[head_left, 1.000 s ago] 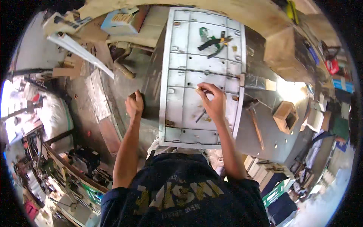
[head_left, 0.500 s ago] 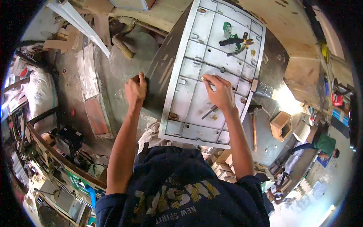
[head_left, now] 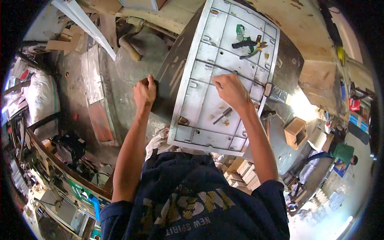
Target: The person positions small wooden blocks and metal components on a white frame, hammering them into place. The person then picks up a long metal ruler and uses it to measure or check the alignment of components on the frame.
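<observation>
A white ribbed panel (head_left: 191,132) lies on a dark work table (head_left: 172,80) in front of me. Over the panel's middle, my right hand (head_left: 233,90) is closed, thumb and finger pinched together; whatever is between them is too hidden to name. My left hand (head_left: 145,94) is curled, thumb up, beside the table's left edge, its palm side hidden. A short dark rod (head_left: 223,116) rests on the panel below my right hand. Farther up are yellow-and-black pliers (head_left: 256,49) and a green packet (head_left: 240,33). A hammer head (head_left: 268,89) sits at the panel's right edge.
A second hammer (head_left: 268,116) and an open wooden box (head_left: 296,133) are at the right. A ribbed hose (head_left: 130,50) and a white sack (head_left: 41,98) are at the left. A person in green (head_left: 344,154) bends down far right.
My right hand has turned over slightly, knuckles higher and fingertips more hidden, and its forearm has swung a little to the right. My left hand stays almost in place.
</observation>
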Available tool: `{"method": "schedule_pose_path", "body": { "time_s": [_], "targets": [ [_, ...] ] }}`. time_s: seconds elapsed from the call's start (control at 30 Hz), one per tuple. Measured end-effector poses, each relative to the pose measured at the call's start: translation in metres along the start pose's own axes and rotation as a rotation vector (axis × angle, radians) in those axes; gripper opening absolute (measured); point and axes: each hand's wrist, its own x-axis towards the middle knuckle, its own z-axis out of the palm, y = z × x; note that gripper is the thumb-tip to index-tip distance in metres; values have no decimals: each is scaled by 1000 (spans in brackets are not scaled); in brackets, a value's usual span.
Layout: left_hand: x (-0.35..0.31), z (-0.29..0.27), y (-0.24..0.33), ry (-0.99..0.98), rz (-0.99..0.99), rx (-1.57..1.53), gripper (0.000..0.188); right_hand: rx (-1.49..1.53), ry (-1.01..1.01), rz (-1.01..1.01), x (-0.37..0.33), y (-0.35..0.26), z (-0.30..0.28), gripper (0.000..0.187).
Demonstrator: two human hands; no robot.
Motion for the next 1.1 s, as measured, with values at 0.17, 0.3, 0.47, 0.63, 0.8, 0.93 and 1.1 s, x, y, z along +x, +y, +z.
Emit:
{"method": "schedule_pose_path", "body": {
  "time_s": [0.17, 0.3, 0.47, 0.63, 0.8, 0.93, 1.1],
  "targets": [
    [-1, -3, 5, 0, -11, -66, 51, 44, 44, 32, 0, 0, -3, 15],
    [-1, -4, 5, 3, -27, -61, 51, 65, 41, 52, 0, -2, -4, 21],
    [0, 5, 8, 15, 39, -59, 51, 186, 47, 161, -11, -2, -18, 40],
    [-2, 7, -4, 45, -11, -114, 51, 77, 468, 323, -71, 58, -56, 64],
    [-8, 2, 10, 80, -20, -4, 50, -694, 233, 583, -129, 134, -67, 82],
    [-5, -2, 11, 98, 44, 11, 49, -139, 330, 302, -127, 140, -74, 58],
    [-10, -4, -1, 121, -10, -16, 51, 503, 692, 140, -116, 4, -124, 54]
  ]
}}
